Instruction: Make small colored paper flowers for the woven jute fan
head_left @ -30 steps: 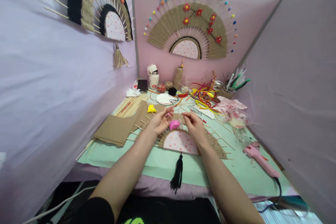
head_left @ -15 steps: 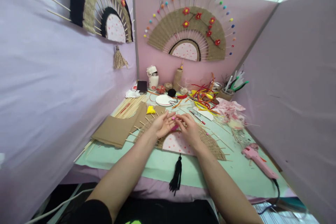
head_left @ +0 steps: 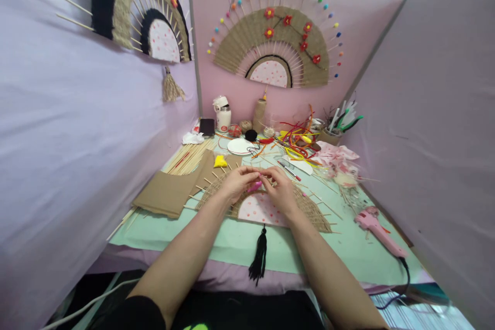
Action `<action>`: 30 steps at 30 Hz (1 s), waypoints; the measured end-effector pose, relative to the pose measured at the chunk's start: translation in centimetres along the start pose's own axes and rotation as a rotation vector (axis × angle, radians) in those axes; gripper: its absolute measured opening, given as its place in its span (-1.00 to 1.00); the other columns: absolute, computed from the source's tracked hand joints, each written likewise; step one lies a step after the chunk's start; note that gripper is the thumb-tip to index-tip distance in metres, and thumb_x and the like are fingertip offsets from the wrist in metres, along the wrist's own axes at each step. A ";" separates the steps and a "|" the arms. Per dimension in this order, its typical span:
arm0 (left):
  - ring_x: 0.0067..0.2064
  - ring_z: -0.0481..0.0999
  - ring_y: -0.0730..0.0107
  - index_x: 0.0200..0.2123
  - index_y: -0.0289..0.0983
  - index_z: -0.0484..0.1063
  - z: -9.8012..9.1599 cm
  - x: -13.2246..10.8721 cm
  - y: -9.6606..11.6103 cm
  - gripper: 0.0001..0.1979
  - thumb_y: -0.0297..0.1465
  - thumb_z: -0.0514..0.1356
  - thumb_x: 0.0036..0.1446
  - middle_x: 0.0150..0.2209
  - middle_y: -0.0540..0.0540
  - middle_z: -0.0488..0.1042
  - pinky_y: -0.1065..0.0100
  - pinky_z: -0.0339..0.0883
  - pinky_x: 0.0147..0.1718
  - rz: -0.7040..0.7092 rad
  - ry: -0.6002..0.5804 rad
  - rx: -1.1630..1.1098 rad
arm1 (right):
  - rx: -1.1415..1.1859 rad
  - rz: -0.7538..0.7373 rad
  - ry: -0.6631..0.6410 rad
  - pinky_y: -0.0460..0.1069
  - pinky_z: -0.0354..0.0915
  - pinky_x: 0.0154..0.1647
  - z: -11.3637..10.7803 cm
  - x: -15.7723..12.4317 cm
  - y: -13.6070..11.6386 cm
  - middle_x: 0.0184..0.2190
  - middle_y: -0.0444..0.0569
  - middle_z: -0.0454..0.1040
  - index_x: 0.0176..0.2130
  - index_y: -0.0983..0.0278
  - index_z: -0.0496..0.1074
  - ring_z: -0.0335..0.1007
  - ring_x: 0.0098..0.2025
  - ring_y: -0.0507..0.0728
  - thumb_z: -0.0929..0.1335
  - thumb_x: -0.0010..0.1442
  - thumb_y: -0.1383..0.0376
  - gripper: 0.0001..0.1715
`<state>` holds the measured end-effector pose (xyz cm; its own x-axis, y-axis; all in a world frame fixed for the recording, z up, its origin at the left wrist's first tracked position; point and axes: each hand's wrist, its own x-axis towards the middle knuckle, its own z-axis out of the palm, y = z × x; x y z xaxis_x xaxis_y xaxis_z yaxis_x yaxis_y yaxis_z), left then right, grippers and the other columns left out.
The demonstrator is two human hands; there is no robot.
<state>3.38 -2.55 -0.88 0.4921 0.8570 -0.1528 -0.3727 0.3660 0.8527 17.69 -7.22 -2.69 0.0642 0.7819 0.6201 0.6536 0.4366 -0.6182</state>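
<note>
My left hand point(head_left: 240, 182) and my right hand point(head_left: 279, 188) meet over a woven fan point(head_left: 315, 211) with stick ribs. Between their fingertips is a small pink clay piece point(head_left: 260, 175), mostly hidden; both hands are closed on it. Just under my hands a larger pink lump point(head_left: 254, 186) shows at the fan. The fan lies flat, with a dotted white half-circle point(head_left: 258, 209) at its base. A black tassel point(head_left: 259, 258) hangs from there over the table's front edge. A tiny pink bit point(head_left: 304, 194) sits on the fan's right side.
Folded cardboard point(head_left: 160, 193) and thin sticks point(head_left: 189, 158) lie left, near a yellow clay packet point(head_left: 220, 161). A pink glue gun point(head_left: 381, 232) with a cord rests right. Behind are a pen point(head_left: 289, 170), pipe cleaners point(head_left: 296, 139) and a white bottle point(head_left: 223, 116). Finished fans hang on the partitions.
My left hand has turned from an open palm holding the small pink piece to a pinch. The fingertips of both hands have come together around it. The view has shifted slightly.
</note>
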 end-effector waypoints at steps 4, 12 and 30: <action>-0.39 0.53 0.51 -0.39 -0.37 0.40 0.1 0.0 0.0 -0.82 -0.57 0.35 -0.06 -0.41 -0.04 0.51 0.43 0.42 -0.32 0.031 0.026 0.029 | 0.022 0.010 -0.016 0.02 0.28 -0.24 0.0 0.1 -0.4 -0.30 -0.02 0.50 -0.22 0.22 0.48 0.35 -0.28 0.11 0.31 0.20 0.28 -0.83; -0.43 0.50 0.50 -0.38 -0.36 0.40 -0.2 0.4 -0.4 -0.75 -0.54 0.39 -0.14 -0.44 -0.05 0.50 0.42 0.38 -0.37 0.039 0.053 0.123 | -0.035 -0.008 -0.019 0.00 0.26 -0.25 -0.1 0.1 -0.5 -0.37 -0.03 0.47 -0.32 0.23 0.45 0.35 -0.31 0.11 0.31 0.14 0.28 -0.88; -0.46 0.40 0.64 -0.27 -0.43 0.51 -0.7 0.2 0.8 -0.87 -0.59 0.26 0.04 -0.44 -0.05 0.44 0.59 0.35 -0.42 -0.072 -0.143 -0.172 | 0.994 0.768 0.104 -0.12 0.18 -0.54 -1.9 1.2 0.6 -0.56 -0.18 0.35 -0.47 0.23 0.35 0.23 -0.51 -0.02 0.47 -0.18 0.24 -0.74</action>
<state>2.61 -1.86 -0.55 0.6245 0.7706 -0.1275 -0.4547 0.4914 0.7429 19.60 -6.93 -1.38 0.2634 0.9632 -0.0530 -0.4243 0.0664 -0.9031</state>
